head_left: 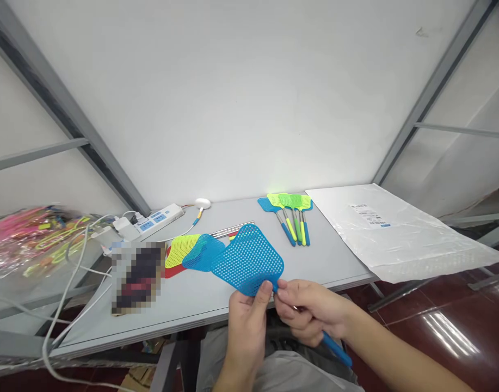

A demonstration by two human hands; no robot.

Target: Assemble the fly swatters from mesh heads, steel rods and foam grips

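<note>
A blue fly swatter (249, 258) is held up over the table's front edge, its perforated head tilted to the upper left. My left hand (249, 321) pinches the lower edge of that head with the thumb on top. Close beside it, my right hand (304, 310) is closed round the shaft just below the head. The blue handle end sticks out under my right hand toward the lower right. Behind the held swatter lie another blue swatter head (204, 253), a yellow one (182, 250) and part of a red one (173, 270), overlapping on the table.
Several swatters (294, 218) lie fanned at the back. Thin metal rods (233, 230) lie behind the loose heads. At left are a power strip (161, 218), white cables (75, 272), a pixelated item (139, 277) and bagged colourful goods (32, 237). A white package (371, 223) overhangs the right edge.
</note>
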